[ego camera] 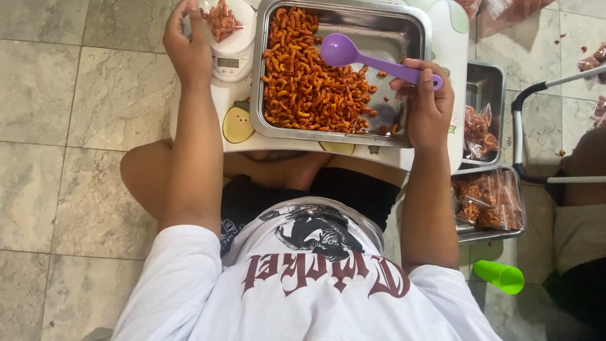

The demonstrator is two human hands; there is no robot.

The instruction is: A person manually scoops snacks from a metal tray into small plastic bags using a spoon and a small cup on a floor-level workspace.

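Note:
I sit cross-legged at a low white table [240, 129]. On it stands a steel tray [404, 38] filled with orange-red macaroni snacks [303, 76]. My right hand [429, 104] grips the handle of a purple plastic spoon [344, 52], whose empty bowl hovers over the tray. My left hand [188, 47] holds the edge of a clear plastic bag [221, 19] with some snacks in it, resting on a small white digital scale [232, 60] at the tray's left.
To the right, two steel trays [486, 82] [489, 235] hold sealed snack packets [489, 201]. A green plastic cup [499, 276] lies on the tiled floor. A white-and-black tube frame [524, 126] and another person's clothing [581, 233] sit at the far right.

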